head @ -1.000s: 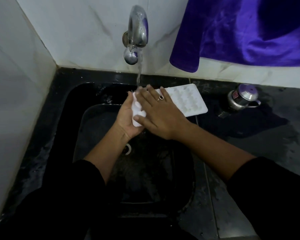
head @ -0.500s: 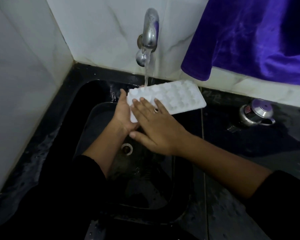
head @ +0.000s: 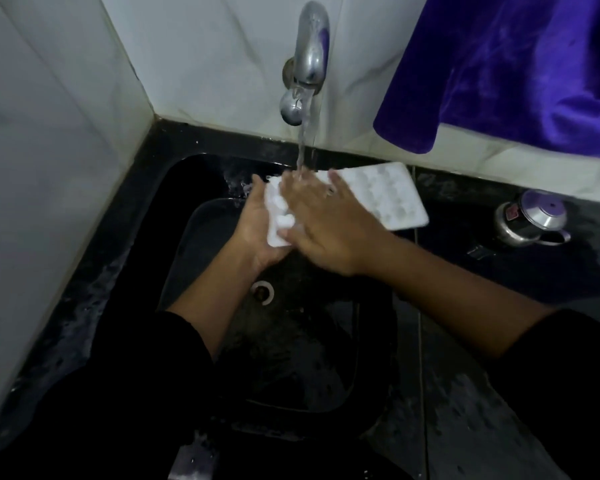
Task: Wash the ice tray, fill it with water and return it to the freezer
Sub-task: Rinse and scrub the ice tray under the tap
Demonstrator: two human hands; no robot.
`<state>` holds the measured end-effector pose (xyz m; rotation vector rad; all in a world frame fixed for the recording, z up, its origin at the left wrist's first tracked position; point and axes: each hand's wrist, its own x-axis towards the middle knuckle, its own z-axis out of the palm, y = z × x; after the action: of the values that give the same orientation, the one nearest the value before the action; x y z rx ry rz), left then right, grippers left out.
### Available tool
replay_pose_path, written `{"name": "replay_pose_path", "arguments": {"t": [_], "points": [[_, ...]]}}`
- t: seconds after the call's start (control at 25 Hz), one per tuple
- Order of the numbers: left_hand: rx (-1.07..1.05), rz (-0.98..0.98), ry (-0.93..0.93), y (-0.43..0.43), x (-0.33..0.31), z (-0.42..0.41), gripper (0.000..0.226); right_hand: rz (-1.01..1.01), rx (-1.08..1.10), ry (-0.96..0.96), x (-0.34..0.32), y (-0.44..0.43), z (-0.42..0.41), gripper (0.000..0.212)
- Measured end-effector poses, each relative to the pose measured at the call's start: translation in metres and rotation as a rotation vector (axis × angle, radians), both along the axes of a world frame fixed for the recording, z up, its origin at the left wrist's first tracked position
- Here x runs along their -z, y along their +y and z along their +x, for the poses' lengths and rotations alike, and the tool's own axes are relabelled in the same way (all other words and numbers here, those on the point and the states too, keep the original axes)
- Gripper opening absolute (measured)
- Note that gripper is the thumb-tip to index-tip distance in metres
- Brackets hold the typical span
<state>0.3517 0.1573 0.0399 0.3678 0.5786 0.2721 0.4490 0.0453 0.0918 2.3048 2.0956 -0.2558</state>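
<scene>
Left grip [head: 257, 230] holds ice tray [head: 385, 199]; pot label [head: 512, 212] blurred.

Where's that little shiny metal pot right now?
In the head view, the metal pot stands on the dark counter at the right, below the purple cloth and right of the ice tray.

I see sink [head: 194, 188] in far-left corner, walls at left and far side. Tap [head: 309, 60] on far wall, above sink's far edge. Water stream [head: 303, 140] falls onto left part of ice tray [head: 385, 199]. Tray held over sink, right end reaching toward counter [head: 465, 393].

Left hand [head: 257, 226] grips tray's left end from beneath. Right hand [head: 326, 230] lies flat on top, just right of it. Drain [head: 262, 292] in sink floor, nearer than hands.

Counter right of sink. Lidded steel pot [head: 530, 220] on it, far right, near wall. Cloth [head: 516, 71] hangs above pot, right of tap.
</scene>
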Motion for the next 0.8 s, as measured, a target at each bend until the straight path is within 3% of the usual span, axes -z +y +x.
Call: {"name": "replay_pose_path", "arguments": {"t": [0.08, 0.28, 0.44, 0.6, 0.8], "points": [[0.027, 0.018, 0.01, -0.009, 0.005, 0.004, 0.086, -0.027, 0.13, 0.023, -0.007, 0.012, 0.006, 0.077], [-0.019, 0.014, 0.001, 0.008, 0.004, -0.004, 0.087, -0.023, -0.086, -0.008, 0.002, -0.02, -0.017, 0.08], [-0.031, 0.031, -0.067, 0.003, -0.002, 0.001, 0.081, 0.013, 0.142, 0.037, -0.009, 0.012, 0.0, 0.079], [-0.097, -0.003, -0.109, 0.027, 0.006, -0.015, 0.083, -0.004, -0.044, -0.014, 0.0, -0.021, -0.029, 0.085], [-0.035, 0.026, -0.135, 0.009, 0.008, -0.019, 0.083, 0.015, 0.138, 0.035, -0.003, 0.005, -0.011, 0.086]]}}
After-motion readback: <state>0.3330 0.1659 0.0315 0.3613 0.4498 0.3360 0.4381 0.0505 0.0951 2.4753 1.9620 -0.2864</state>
